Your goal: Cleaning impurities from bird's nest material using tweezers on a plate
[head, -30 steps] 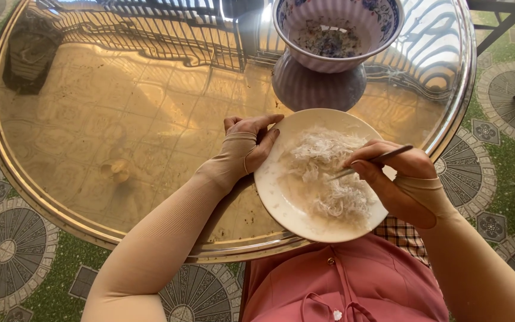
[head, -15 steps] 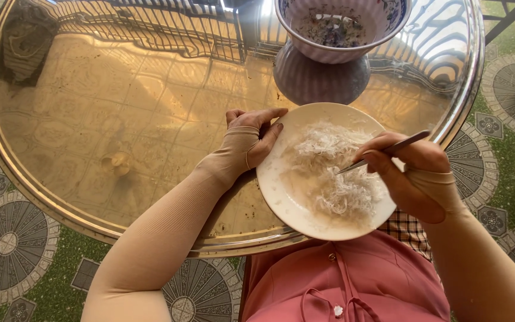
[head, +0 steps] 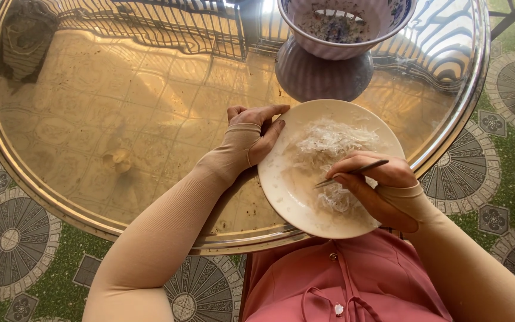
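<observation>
On plate (head: pixel 287 179) | left hand (head: pixel 256 134) fingers grip rim, tips hidden | right hand (head: pixel 372 185) fingers pinch tweezers (head: pixel 353 172)

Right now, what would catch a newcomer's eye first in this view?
The cream plate of pale, stringy shreds at the near edge of the round glass table draws the eye first. The left hand steadies the plate's rim, and the right hand holds thin metal tweezers over the shreds. Behind the plate stands a purple-patterned bowl.
</observation>
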